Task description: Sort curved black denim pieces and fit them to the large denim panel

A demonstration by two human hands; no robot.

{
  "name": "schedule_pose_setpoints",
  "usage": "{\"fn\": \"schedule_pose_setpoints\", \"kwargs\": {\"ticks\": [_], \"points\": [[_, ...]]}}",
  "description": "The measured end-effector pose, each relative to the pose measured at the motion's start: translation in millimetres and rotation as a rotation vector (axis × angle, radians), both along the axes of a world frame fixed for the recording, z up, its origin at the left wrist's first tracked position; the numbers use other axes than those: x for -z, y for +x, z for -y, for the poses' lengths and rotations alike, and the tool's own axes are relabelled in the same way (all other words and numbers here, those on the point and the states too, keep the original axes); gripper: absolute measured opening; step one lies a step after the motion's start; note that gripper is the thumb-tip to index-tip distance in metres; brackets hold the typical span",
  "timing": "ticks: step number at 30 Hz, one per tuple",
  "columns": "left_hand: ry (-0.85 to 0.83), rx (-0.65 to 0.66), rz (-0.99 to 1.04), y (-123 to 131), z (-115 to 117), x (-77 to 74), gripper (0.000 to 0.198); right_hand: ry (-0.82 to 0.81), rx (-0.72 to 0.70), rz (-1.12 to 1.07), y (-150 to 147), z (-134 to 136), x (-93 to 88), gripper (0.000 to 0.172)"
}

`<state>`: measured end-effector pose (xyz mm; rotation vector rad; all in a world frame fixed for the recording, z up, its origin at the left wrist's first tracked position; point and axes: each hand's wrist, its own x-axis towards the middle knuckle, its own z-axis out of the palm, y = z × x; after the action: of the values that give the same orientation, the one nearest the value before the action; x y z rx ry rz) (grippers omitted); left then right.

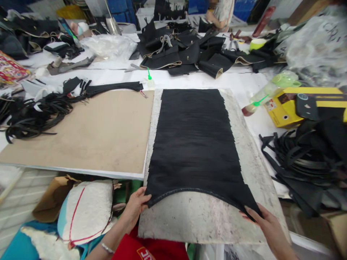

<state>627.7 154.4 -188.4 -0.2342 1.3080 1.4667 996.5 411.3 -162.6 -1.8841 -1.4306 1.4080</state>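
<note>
Overlapping black strips [193, 141] lie in a long stack on a pale, stained board [197, 224]. The nearest strip is curved, its middle bowed away from me and its near edge showing a light line. My left hand [137, 200] pinches that strip's left end between thumb and fingers. Its right end is gripped by my right hand [261, 218], thumb on top and fingers partly hidden beneath. Both ends reach to the sides of the board.
A brown board [108, 133] with black strips [40, 115] lies left. At right are a yellow box [284, 108], a glue bottle [253, 106] and bundled black strips [300, 155]. Black pieces [187, 50] are heaped behind; a person [222, 16] sits beyond. A white sack [85, 211] stands below left.
</note>
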Motion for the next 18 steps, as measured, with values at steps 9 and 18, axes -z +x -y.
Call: {"fn": "schedule_pose_setpoints", "kwargs": {"ticks": [9, 18], "points": [[-0.194, 0.115, -0.237, 8, -17, 10.6, 0.046, 0.225, -0.278, 0.451, 9, -4, 20.2, 0.049], [-0.112, 0.158, -0.214, -1, 2, -4.8, 0.04, 0.252, -0.211, 0.301, 13, 2, -10.6, 0.046]]}}
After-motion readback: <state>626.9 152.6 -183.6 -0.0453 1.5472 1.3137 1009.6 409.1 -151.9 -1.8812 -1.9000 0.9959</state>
